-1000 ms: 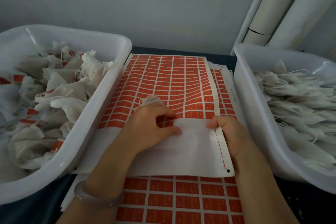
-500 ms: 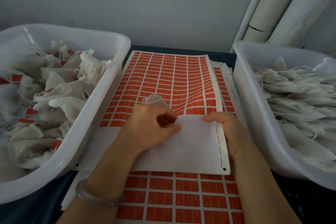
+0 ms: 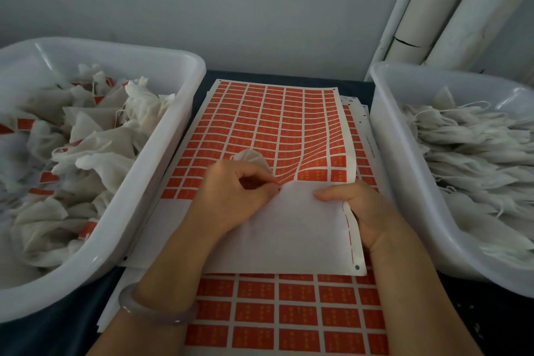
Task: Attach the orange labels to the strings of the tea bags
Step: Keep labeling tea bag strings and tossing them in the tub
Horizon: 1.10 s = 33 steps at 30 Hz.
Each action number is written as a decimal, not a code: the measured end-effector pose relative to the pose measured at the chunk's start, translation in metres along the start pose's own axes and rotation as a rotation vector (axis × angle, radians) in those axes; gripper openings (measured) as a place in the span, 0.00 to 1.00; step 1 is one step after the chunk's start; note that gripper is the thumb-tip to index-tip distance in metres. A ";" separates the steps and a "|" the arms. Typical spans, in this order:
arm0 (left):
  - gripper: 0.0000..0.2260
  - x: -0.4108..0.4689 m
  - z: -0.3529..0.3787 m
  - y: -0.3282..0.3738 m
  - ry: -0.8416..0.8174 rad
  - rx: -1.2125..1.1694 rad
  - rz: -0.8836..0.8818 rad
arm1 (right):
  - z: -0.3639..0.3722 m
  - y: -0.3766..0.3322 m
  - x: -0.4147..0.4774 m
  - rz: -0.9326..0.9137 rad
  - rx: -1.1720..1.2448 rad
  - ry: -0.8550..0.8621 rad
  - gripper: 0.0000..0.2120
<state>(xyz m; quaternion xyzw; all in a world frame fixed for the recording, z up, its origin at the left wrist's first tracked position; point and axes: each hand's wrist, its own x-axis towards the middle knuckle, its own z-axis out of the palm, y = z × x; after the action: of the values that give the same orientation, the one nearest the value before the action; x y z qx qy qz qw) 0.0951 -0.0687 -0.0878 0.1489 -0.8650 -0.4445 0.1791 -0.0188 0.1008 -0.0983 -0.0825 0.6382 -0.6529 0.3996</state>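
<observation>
Closest in, a lower sheet of orange labels [image 3: 289, 315] lies flat on the dark table [image 3: 57, 338], its rows big and plain to see; a pale bangle [image 3: 156, 312] rings the left wrist just above it. Up a little, the top label sheet [image 3: 274, 124] sits across the stack, its near part bare white backing [image 3: 289, 234] where labels are gone; the orange rows begin right at the fingertips and run away toward the wall. The left hand [image 3: 234, 196] pinches thumb to forefinger at the edge of the orange rows, an orange label looks caught in that pinch though it is too small to be sure; a white tea bag [image 3: 251, 159] bulges out from behind its knuckles, tucked in the same hand. The right hand [image 3: 355, 208] curls around the sheet's right edge, thumb on top, the paper buckling upward there. On the left a white tub [image 3: 161, 170] holds a heap of tea bags already tagged orange; on the right another tub [image 3: 404, 182] holds untagged bags with loose strings; beyond, pale pipes [image 3: 450, 9] lean against the grey wall.
</observation>
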 end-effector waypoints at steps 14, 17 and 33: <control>0.08 0.009 -0.018 0.002 0.485 -0.233 -0.053 | 0.015 -0.011 -0.008 -0.250 -0.631 0.678 0.36; 0.08 0.006 -0.016 0.002 0.223 -0.206 0.014 | 0.025 -0.010 -0.012 -0.573 -0.737 0.900 0.30; 0.12 0.005 -0.019 0.005 0.159 -0.313 0.132 | 0.043 -0.002 -0.001 -0.159 -0.312 0.108 0.27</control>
<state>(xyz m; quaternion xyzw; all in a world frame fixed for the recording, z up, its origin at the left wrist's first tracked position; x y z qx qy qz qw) 0.0991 -0.0817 -0.0728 0.0966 -0.7762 -0.5479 0.2968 0.0078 0.0680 -0.0885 -0.1584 0.7438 -0.5789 0.2942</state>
